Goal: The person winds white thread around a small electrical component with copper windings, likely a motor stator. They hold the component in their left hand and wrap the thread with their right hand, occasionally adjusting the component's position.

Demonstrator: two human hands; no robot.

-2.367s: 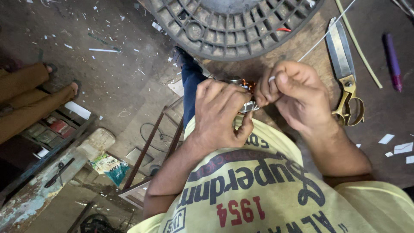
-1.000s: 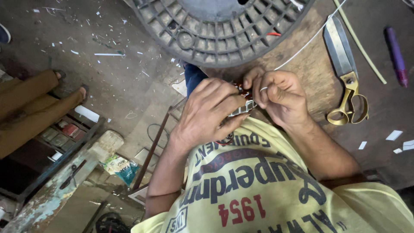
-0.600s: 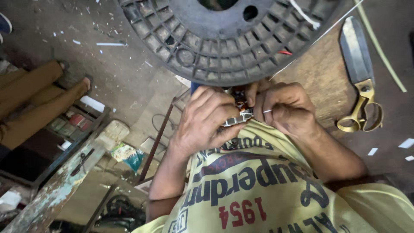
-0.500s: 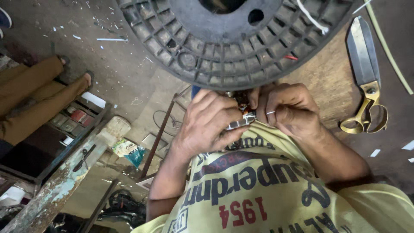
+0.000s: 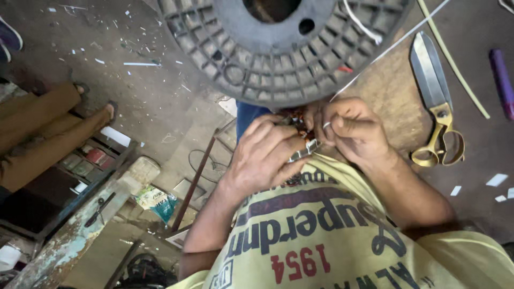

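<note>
Gripping a small metal part (image 5: 304, 151) between them, both hands meet against the yellow shirt (image 5: 342, 235): the left hand (image 5: 266, 155) curls shut around it, the right hand (image 5: 353, 131) pinches it from the other side. A black spool (image 5: 278, 53) sits just beyond, scissors (image 5: 436, 101) lie right.

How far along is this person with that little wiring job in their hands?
Some cutting looks done: white scraps dot the floor and the scissors lie aside. In hand: the left hand and right hand pinch a small metal part with coppery wire. Left: a white strand runs from the black spool to the hands, uncut; how much remains, I cannot tell.
</note>
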